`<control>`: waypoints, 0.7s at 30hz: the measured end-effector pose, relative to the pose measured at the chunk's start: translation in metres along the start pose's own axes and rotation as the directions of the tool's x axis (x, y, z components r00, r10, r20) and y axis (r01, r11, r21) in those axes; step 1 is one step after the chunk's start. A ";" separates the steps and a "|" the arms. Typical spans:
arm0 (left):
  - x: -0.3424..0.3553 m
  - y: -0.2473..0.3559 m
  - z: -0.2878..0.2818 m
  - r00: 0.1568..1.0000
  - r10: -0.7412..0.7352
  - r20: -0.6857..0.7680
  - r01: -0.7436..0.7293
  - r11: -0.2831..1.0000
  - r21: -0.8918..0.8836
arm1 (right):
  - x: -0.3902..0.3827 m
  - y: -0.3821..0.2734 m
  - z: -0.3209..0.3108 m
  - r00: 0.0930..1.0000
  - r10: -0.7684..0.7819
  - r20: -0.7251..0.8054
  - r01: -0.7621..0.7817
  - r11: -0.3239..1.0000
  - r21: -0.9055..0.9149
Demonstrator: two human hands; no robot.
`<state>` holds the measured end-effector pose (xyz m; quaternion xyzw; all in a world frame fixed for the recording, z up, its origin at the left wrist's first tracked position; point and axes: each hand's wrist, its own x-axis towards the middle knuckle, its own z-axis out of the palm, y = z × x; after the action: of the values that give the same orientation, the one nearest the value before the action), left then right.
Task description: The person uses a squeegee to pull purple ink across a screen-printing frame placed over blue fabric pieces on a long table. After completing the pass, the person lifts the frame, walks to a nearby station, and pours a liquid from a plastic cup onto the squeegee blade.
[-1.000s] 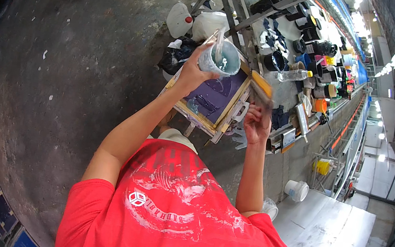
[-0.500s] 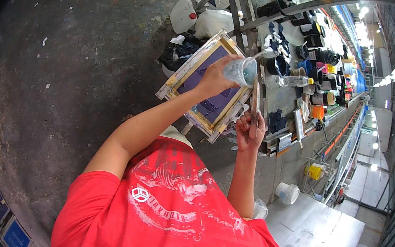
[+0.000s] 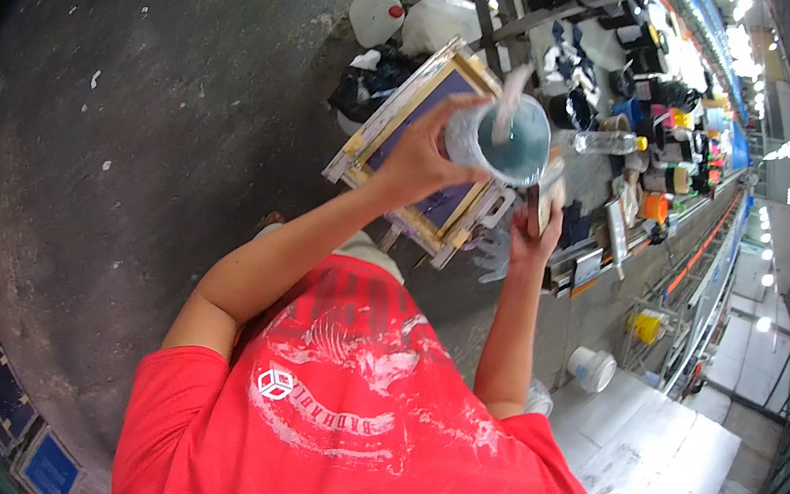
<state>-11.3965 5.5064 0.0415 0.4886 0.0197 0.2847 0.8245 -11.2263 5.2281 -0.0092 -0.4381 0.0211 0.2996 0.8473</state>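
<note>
left hand [image 3: 422, 160]: fingers grasping clear plastic tub [image 3: 501, 139] of teal ink | right hand [image 3: 533, 236]: clenched around squeegee [image 3: 546, 195], 5 o'clock of tub | wooden screen frame [image 3: 404, 112] beneath

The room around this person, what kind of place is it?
Most likely a screen-printing workshop. A wooden-framed printing screen leans by the bench, the left hand holds a tub of teal ink, and ink pots crowd the long table.

Person's wearing a bright red short-sleeved t-shirt [image 3: 359, 434] with a smudgy white print across it, bare forearms, no gloves.
</note>
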 end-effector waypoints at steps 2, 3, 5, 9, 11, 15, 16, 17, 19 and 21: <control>0.000 0.005 -0.022 0.997 -0.020 -0.081 0.016 0.998 -0.054 | 0.004 0.016 0.053 0.917 -0.212 -0.337 0.092 0.937 -0.338; 0.000 0.010 -0.032 0.993 -0.038 -0.108 0.031 0.997 -0.066 | 0.001 0.016 0.051 0.905 -0.302 -0.300 0.104 0.840 -0.532; -0.002 0.020 -0.050 0.986 -0.054 -0.155 0.043 0.996 -0.074 | 0.014 0.020 0.019 0.905 -0.418 -0.084 0.180 0.553 -0.814; -0.007 0.041 -0.080 0.962 -0.045 -0.269 0.039 0.999 -0.025 | 0.024 0.056 0.004 0.917 -0.235 0.322 0.320 -0.048 -0.946; -0.015 0.048 -0.085 0.939 -0.067 -0.338 0.079 0.997 0.021 | 0.032 0.081 0.006 0.873 -0.138 0.468 0.425 -0.253 -0.869; -0.023 0.052 -0.090 0.939 -0.064 -0.339 0.095 0.993 0.076 | 0.048 0.101 -0.001 0.872 -0.076 0.484 0.413 -0.420 -0.808; -0.026 0.052 -0.090 0.937 -0.078 -0.342 0.108 0.992 0.070 | 0.050 0.106 -0.008 0.880 -0.094 0.465 0.384 -0.433 -0.815; -0.028 0.052 -0.090 0.935 -0.094 -0.343 0.122 0.991 0.063 | 0.050 0.110 -0.015 0.889 -0.114 0.444 0.354 -0.446 -0.822; -0.034 0.053 -0.089 0.930 -0.120 -0.347 0.150 0.987 0.060 | 0.043 0.125 -0.028 0.912 -0.135 0.387 0.293 -0.445 -0.846; -0.037 0.053 -0.085 0.929 -0.136 -0.343 0.166 0.985 0.058 | 0.026 0.155 -0.043 0.899 -0.183 0.397 0.294 -0.418 -0.860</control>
<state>-11.4779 5.5751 0.0310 0.4643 0.2105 0.2989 0.8067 -11.2768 5.2759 -0.1565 -0.9186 -0.3580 0.0056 0.1673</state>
